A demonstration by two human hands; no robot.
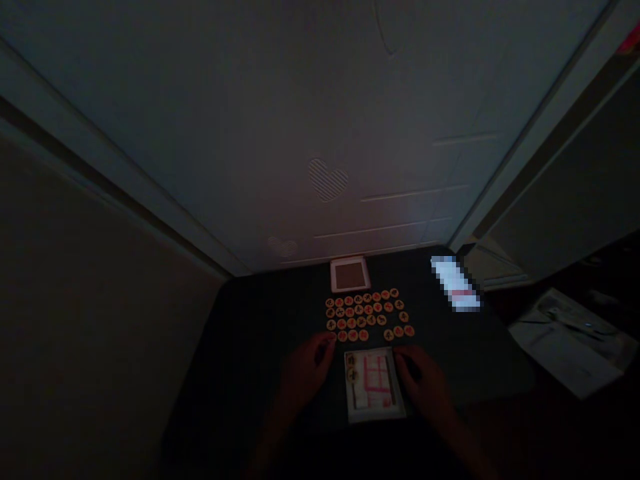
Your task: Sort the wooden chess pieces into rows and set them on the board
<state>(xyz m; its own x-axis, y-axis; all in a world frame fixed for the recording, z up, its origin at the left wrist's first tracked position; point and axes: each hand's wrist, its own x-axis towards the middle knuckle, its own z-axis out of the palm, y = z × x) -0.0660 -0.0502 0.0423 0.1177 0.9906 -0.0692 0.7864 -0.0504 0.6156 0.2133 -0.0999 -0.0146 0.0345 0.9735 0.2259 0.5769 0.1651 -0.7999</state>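
Note:
Several round xiangqi pieces with red or black characters lie in rows on the dark table. My left hand is closed, its fingertips pinched at a xiangqi piece at the left end of the nearest row. In front of the rows lies a shallow clear box with a red-lined sheet and a couple of pieces at its upper left. Beside the box's upper right corner, my right hand has its fingers curled together. Whether those fingers hold anything is hidden in the dark.
Behind the rows, a light-framed tray or lid lies against the pale panel with heart patterns. A bright pixelated item is at the table's right. Lower right, a white box-like object sits beyond the table edge. Lighting is very dim.

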